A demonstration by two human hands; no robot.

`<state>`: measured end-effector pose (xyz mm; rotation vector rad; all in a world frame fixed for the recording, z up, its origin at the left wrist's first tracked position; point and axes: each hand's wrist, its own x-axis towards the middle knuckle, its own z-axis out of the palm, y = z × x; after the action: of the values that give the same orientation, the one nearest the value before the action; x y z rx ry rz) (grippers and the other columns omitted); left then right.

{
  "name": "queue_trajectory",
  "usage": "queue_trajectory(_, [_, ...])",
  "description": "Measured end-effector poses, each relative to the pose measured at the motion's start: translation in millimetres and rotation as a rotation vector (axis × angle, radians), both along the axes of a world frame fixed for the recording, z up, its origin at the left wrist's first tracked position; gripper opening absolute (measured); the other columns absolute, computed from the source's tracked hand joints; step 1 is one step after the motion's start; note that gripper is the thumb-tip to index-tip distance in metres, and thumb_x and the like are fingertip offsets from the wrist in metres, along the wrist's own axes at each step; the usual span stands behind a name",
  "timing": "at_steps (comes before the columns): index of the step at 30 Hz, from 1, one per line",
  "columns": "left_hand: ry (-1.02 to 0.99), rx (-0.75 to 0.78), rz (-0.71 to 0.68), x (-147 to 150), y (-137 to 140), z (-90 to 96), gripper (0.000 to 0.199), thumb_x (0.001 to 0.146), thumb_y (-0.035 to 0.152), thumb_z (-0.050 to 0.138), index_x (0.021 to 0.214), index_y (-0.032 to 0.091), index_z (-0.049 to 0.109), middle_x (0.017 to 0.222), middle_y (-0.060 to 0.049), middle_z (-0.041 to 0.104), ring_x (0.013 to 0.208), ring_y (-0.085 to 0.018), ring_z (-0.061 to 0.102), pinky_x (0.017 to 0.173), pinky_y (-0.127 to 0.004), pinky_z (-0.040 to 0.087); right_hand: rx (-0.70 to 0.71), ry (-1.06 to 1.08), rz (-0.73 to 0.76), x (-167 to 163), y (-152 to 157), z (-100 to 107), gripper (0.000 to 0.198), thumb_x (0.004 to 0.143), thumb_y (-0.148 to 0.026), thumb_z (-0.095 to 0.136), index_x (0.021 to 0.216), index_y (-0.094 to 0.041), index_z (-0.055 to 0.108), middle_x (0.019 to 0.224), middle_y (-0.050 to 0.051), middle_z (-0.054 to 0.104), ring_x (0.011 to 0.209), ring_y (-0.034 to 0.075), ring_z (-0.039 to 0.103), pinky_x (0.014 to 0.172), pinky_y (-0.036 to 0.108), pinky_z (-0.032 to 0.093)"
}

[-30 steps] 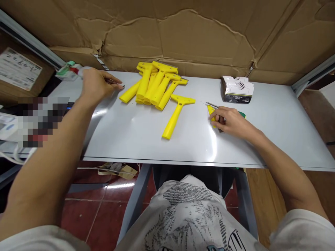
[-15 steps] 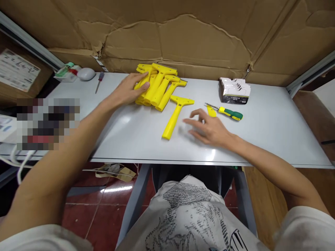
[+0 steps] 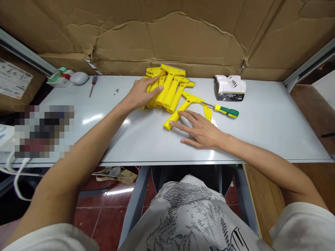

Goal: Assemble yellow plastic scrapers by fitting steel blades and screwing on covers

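Observation:
My left hand (image 3: pixel 142 93) lies against the left side of a pile of yellow scrapers (image 3: pixel 170 82), its thumb and fingers apart; its fingertips are partly hidden among the handles. Right of the pile lies a single yellow scraper (image 3: pixel 188 101), head pointing away from me. My right hand (image 3: pixel 202 130) is open, with spread fingers resting on or just over this scraper's handle. By its head lie a small yellow plastic plate (image 3: pixel 207 112) and a green and yellow screwdriver (image 3: pixel 227 111), its tip next to the scraper head.
A stack of white and black packets (image 3: pixel 230 89) stands at the back right. Toward the back left are tiny metal parts (image 3: pixel 116 91), a thin screwdriver (image 3: pixel 93 85), a white rounded object (image 3: pixel 79 78) and a small box (image 3: pixel 60 77). Cardboard (image 3: pixel 162 38) walls the table's (image 3: pixel 269 122) back.
The scraper pile has shifted right with my left hand, uncovering the tiny metal parts. My right hand has spread its fingers and reached the single scraper, which now lies more slanted.

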<state>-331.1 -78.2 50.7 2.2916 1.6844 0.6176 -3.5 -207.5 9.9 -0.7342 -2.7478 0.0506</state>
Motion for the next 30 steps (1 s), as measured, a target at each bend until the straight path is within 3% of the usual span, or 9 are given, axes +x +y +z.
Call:
queue_trajectory(3, [-0.035,0.032,-0.007,4,7,-8.9,0.090,0.107,0.087,0.052,0.175,0.029,0.063,0.176,-0.013,0.064,0.165,-0.045,0.055,0.142,-0.067,0.037,-0.020,0.006,-0.087,5,3,4,0.079,0.117,-0.074,0.048,0.184,-0.032,0.046,0.183,0.021,0.041,0.167,0.048,0.042,0.136,0.073,0.045])
queue_trajectory(11, [-0.281,0.069,-0.100,16,21,-36.7,0.086,0.100,0.094,0.067,0.169,0.042,0.069,0.176,-0.007,0.064,0.169,-0.050,0.049,0.147,-0.075,0.025,-0.144,0.043,-0.271,22,10,26,0.053,0.121,-0.049,0.047,0.165,-0.022,0.063,0.182,0.025,0.043,0.171,0.044,0.045,0.138,0.072,0.048])
queue_trajectory(16, [-0.277,0.034,-0.127,30,23,-33.9,0.100,0.099,0.103,0.060,0.174,0.037,0.063,0.181,-0.011,0.057,0.173,-0.050,0.043,0.148,-0.074,0.021,-0.138,0.019,-0.295,29,22,31,0.040,0.119,-0.031,0.044,0.150,-0.014,0.063,0.180,0.029,0.045,0.171,0.042,0.049,0.135,0.069,0.053])
queue_trajectory(19, [-0.281,-0.001,-0.193,30,19,-27.1,0.103,0.098,0.105,0.056,0.177,0.038,0.059,0.186,-0.010,0.052,0.176,-0.048,0.040,0.149,-0.072,0.018,-0.126,-0.035,-0.339,30,30,34,0.035,0.115,-0.020,0.041,0.142,-0.012,0.062,0.179,0.033,0.045,0.176,0.044,0.043,0.130,0.068,0.057])
queue_trajectory(23, [-0.253,-0.011,-0.220,29,7,-28.4,0.110,0.101,0.107,0.044,0.183,0.035,0.050,0.192,-0.011,0.042,0.181,-0.044,0.033,0.150,-0.067,0.020,-0.121,-0.019,-0.351,31,37,30,0.031,0.115,-0.024,0.046,0.142,-0.017,0.059,0.185,0.030,0.041,0.176,0.043,0.043,0.124,0.069,0.062])
queue_trajectory(30, [-0.332,0.078,-0.201,55,-1,-38.8,0.111,0.100,0.109,0.030,0.179,0.035,0.054,0.192,-0.009,0.043,0.182,-0.040,0.032,0.152,-0.062,0.019,-0.050,0.074,-0.332,42,44,25,0.039,0.113,-0.030,0.051,0.149,-0.017,0.063,0.180,0.025,0.048,0.175,0.041,0.042,0.137,0.068,0.049])
